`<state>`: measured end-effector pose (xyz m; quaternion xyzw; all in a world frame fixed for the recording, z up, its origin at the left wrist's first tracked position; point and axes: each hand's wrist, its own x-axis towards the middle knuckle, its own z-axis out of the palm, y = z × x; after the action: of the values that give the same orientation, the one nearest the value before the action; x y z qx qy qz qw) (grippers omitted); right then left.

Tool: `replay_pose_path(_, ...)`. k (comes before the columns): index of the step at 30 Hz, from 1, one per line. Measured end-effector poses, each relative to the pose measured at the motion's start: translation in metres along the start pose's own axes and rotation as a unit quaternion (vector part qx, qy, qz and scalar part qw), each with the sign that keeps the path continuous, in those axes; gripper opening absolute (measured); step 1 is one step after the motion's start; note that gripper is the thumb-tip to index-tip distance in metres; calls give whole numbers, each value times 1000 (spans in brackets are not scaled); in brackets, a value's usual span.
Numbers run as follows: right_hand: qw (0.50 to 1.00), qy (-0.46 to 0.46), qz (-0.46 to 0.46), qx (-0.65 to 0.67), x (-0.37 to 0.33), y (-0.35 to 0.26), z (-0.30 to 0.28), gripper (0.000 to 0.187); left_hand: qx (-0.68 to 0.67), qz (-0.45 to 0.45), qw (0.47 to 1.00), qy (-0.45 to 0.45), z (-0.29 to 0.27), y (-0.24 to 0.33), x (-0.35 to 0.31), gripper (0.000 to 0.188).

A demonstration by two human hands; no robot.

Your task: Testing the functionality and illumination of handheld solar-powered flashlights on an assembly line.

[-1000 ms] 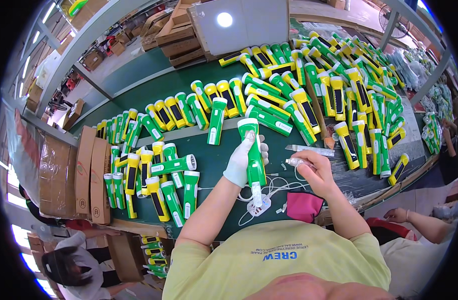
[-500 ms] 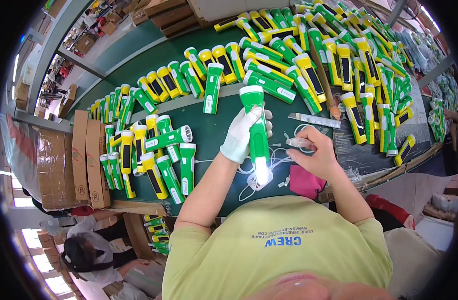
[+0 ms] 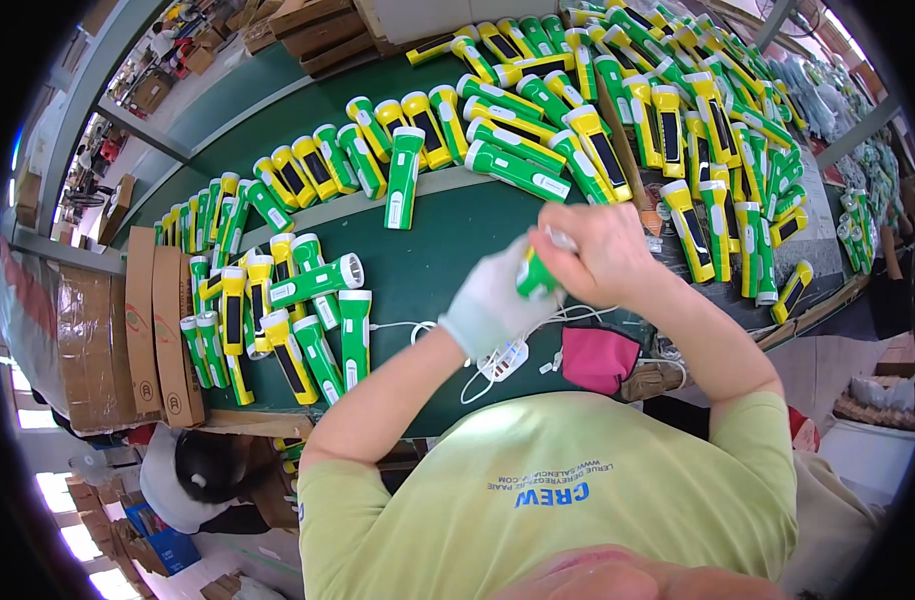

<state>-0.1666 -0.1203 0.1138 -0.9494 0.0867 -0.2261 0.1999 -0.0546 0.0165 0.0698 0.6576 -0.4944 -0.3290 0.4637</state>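
My left hand [image 3: 504, 300], in a white glove, is closed around a green and yellow flashlight [image 3: 535, 278] above the middle of the table. My bare right hand [image 3: 602, 255] is wrapped over the flashlight's far end from the right, and the two hands nearly meet. A bit of white shows by the right thumb; most of the flashlight is hidden by the fingers. Just below the hands lie a white power strip [image 3: 504, 361] and loose white cables [image 3: 567, 316]. One cable runs left to a green flashlight [image 3: 355, 338] standing in a cluster.
Rows of green and yellow flashlights [image 3: 417, 125] line the far side, with a large heap [image 3: 722, 110] at right. A pink pouch [image 3: 599, 359] lies near the table's front edge. Cardboard boxes [image 3: 97, 345] stand at left. Another person [image 3: 202, 470] is at lower left.
My right hand has moved up and left from the cables onto the flashlight. The flashlight has been tilted and turned, and its glowing end no longer shows. The whole view has shifted slightly.
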Motion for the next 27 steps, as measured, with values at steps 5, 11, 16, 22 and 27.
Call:
replay_pose_path(5, 994, 16, 108, 25, 26, 7, 11, 37, 118, -5, 990, 78, -7, -10, 25, 52)
replay_pose_path(11, 861, 80, 232, 446, -18, 38, 6, 35, -536, -114, 836, -37, -11, -28, 16, 49)
replay_pose_path(16, 854, 9, 285, 435, -48, 21, 27, 28, -619, -167, 762, 91, -29, -45, 39, 48)
replay_pose_path(22, 913, -54, 262, 307, -67, 12, 32, 24, -593, -155, 783, 108, -25, -36, 43, 44)
replay_pose_path(27, 927, -25, 233, 292, -62, 8, 41, 22, -586, -167, 786, 101, -32, -41, 44, 45)
